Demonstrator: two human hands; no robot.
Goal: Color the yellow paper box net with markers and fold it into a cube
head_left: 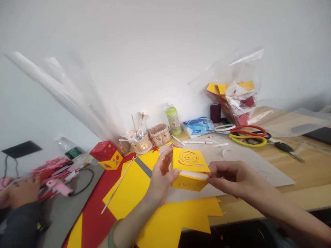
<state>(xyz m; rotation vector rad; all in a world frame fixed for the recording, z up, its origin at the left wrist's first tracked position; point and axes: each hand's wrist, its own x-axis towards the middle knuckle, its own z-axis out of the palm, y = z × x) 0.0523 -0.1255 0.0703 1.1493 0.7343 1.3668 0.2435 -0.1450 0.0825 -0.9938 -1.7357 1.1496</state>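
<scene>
A yellow paper box [190, 179] with a cut-out swirl pattern on its top is held up over the table between my two hands. My left hand [162, 175] grips its left side, the thumb on the front edge. At the right corner, my right hand [227, 175] pinches the box near the top flap. A white strip runs along the front edge, under the slightly raised flap. Beneath lie a grey board [261, 165] and yellow paper sheets [160, 224].
Scissors [248, 134] and a utility blade tool lie right. Behind stand a green bottle [172, 119], a tissue pack [198, 126] and a thread spool [215, 113]. Red and yellow paper cubes [106, 153] are left. A co-worker's hand [24, 191] is near a pink glue gun [59, 187].
</scene>
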